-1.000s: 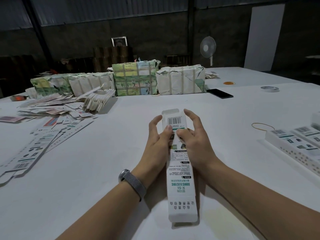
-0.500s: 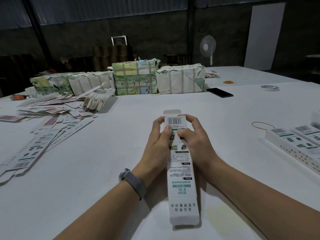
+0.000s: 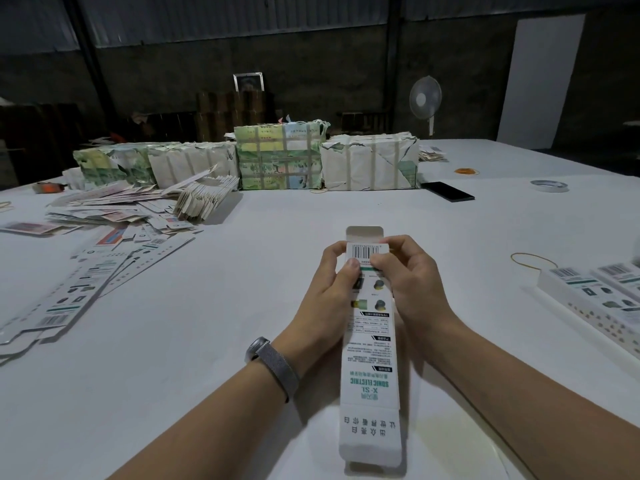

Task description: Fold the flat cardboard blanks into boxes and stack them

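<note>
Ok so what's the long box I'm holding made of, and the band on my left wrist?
The box looks like thin printed paperboard: matte white outside, duller inside the open far flap, with crisp fold lines. Both hands, left and right, pinch its far end. The wristband looks like grey woven mesh, metal or fabric; I can't tell which.

I see the box (image 3: 370, 344) lying mid-tabletop (image 3: 207, 341) between both hands — flat blanks (image 3: 69, 289) to its left, finished boxes (image 3: 595, 299) to its right, wrapped bundles (image 3: 280, 155) behind it, a phone (image 3: 447, 191) behind-right.
</note>
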The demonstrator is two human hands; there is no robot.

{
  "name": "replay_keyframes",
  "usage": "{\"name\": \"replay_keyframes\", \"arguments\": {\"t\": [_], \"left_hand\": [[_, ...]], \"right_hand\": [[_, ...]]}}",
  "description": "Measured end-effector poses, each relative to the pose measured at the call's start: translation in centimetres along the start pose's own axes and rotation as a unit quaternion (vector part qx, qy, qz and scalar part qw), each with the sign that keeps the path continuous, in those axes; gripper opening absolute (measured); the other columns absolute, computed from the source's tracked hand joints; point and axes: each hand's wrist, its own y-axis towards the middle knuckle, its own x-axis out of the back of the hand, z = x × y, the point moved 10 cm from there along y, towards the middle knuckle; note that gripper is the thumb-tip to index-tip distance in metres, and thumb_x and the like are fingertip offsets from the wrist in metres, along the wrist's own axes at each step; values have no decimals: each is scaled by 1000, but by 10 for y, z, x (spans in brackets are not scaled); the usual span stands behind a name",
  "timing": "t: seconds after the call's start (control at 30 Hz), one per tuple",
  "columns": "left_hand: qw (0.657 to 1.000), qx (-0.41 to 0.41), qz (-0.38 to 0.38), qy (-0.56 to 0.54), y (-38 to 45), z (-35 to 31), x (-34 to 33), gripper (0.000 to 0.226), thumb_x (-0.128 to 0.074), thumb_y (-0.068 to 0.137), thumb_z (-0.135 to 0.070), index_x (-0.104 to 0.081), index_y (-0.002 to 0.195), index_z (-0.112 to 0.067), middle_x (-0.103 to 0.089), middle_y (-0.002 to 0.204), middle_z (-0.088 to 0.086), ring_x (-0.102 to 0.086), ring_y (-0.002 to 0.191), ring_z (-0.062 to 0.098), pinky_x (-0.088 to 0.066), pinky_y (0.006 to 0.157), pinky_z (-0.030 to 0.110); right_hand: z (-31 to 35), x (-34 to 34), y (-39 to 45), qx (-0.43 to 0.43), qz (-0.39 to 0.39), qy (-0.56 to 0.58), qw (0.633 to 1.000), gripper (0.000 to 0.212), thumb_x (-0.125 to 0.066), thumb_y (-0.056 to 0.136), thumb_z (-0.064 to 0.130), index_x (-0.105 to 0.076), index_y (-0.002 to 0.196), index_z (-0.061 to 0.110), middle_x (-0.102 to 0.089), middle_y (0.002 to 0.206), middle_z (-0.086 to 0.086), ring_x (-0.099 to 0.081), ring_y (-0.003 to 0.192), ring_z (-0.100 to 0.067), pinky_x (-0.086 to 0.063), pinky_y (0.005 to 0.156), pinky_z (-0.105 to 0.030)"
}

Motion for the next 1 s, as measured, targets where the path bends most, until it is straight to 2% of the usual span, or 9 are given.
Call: {"name": "replay_keyframes", "arguments": {"t": [0.1, 0.2, 0.27, 0.33, 0.5, 0.7, 0.8, 0.93, 1.0], "left_hand": [[1000, 14, 3, -14, 0, 5, 1, 17, -37, 110, -24, -43, 126, -26, -75, 83, 0, -71, 70, 16, -55, 59, 27], [999, 27, 4, -36, 0, 7, 3, 14, -37, 110, -26, -35, 116, -39, -76, 84, -1, -72, 69, 17, -56, 58, 25], [999, 32, 1, -40, 1, 9, 5, 16, -37, 109, -26, -33, 116, -40, -77, 82, -1, -73, 69, 16, -56, 59, 24], [999, 27, -6, -40, 3, 9, 6, 18, -39, 109, -24, -38, 122, -35, -76, 81, -1, -72, 70, 15, -55, 60, 24], [1000, 17, -16, -20, 4, 9, 6, 22, -41, 109, -20, -46, 130, -19, -73, 92, 5, -71, 76, 17, -55, 65, 27], [999, 42, -20, -16, 4, 17, 8, 15, -44, 108, -25, -45, 123, -27, -75, 85, 3, -72, 72, 17, -54, 60, 28], [999, 42, -20, -10, 4, 21, 10, 14, -45, 106, -29, -45, 120, -28, -76, 82, 2, -72, 71, 17, -54, 60, 28], [998, 53, -14, -4, 6, 24, 7, 33, -47, 90, -44, -45, 120, -29, -76, 82, 0, -72, 72, 16, -54, 61, 28], [999, 51, -11, -6, 6, 25, 6, 26, -46, 96, -41, -45, 119, -30, -76, 82, -1, -72, 73, 15, -54, 63, 29]], "right_hand": [[1, 0, -2, 7, -3, -8, 1000, 12, -61, 93, 3, -61, 97, 15, -73, 87, 1, -72, 71, -20, -58, 60, -31], [6, 0, -3, 20, -6, -33, 999, 18, -67, 92, 8, -58, 100, 22, -68, 107, -7, -72, 86, -32, -63, 71, -42], [9, -1, -3, 26, -4, -36, 999, 23, -68, 91, 8, -55, 99, 25, -63, 111, -12, -70, 93, -38, -61, 77, -49], [9, -1, -3, 24, 1, -23, 999, 27, -68, 91, 6, -53, 101, 26, -62, 108, -11, -70, 89, -36, -62, 73, -47], [8, -2, -3, 24, 10, -29, 999, 35, -65, 93, 4, -56, 112, 32, -66, 106, -3, -70, 77, -17, -60, 65, -33], [0, -9, -5, -7, 42, -33, 999, 25, -57, 98, 5, -65, 112, 24, -73, 90, 12, -71, 72, -15, -57, 61, -25], [-2, -9, -5, -20, 48, -36, 998, 21, -57, 97, 5, -66, 108, 21, -74, 88, 6, -72, 70, -18, -56, 58, -27], [-2, -6, -3, -21, 34, -38, 998, 14, -58, 96, 4, -66, 102, 15, -71, 89, 1, -70, 69, -16, -56, 60, -27], [-4, -7, -2, -32, 32, -30, 999, 7, -58, 98, 11, -65, 97, 13, -69, 89, -3, -68, 69, -17, -57, 63, -30]]}}
